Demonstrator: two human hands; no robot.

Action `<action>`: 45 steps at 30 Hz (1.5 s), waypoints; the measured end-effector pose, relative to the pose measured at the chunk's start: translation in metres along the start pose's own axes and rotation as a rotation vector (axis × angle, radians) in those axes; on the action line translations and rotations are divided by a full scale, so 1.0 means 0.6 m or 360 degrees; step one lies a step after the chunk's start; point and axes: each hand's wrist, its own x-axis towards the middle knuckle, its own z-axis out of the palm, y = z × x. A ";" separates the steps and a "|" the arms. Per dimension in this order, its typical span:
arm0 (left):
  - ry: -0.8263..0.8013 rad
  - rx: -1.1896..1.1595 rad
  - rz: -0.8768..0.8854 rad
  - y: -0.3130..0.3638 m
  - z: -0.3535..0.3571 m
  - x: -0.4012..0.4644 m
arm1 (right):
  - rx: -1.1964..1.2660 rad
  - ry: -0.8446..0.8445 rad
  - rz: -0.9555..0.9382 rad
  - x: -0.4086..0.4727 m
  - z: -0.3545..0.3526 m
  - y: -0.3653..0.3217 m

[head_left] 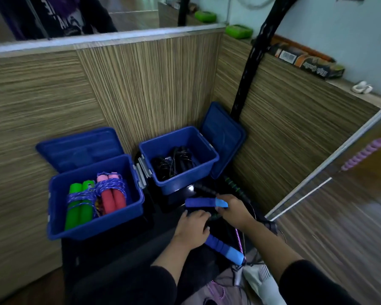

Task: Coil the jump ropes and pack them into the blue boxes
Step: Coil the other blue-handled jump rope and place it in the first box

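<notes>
- The right hand [233,211] grips one blue foam rope handle [205,203], its long axis level, lighter tip pointing right.
- The left hand [193,227] closes on the other blue handle [226,249], slanting down-right.
- Both blue plastic boxes [92,225] sit open on a black surface [110,256] against striped wood panelling [141,84].

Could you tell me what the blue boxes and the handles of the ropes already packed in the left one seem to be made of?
The left blue box and right blue box look like moulded plastic: smooth, slightly glossy walls, rolled rims, grey clip latches. The green handles and red handles look like soft foam: matte, rounded, without shine. The cord wrapped around them appears to be braided fibre, though blur leaves that uncertain.
</notes>
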 end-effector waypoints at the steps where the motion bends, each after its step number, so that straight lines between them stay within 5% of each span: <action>1: -0.0053 -0.0031 -0.0007 0.004 0.010 -0.003 | -0.0030 -0.0009 -0.0008 0.004 0.002 0.006; 13: -0.0257 0.0019 -0.0024 0.018 0.077 -0.015 | -0.0753 -0.0102 -0.0215 0.064 0.023 0.061; 20: -0.0214 0.0092 -0.0049 0.007 0.089 -0.031 | -0.0651 -0.0026 -0.0357 0.076 0.027 0.076; 31: 0.0206 0.0101 -0.0140 -0.050 0.098 -0.122 | -0.0361 0.0220 -0.0500 0.018 0.033 0.060; 39: 0.0412 0.0024 -0.0413 -0.134 0.085 -0.236 | -0.0261 -0.0134 -0.0613 -0.050 0.133 -0.011; 45: 0.0382 0.0168 -0.0318 -0.146 0.085 -0.263 | -0.0214 -0.0422 -0.0504 -0.078 0.197 -0.056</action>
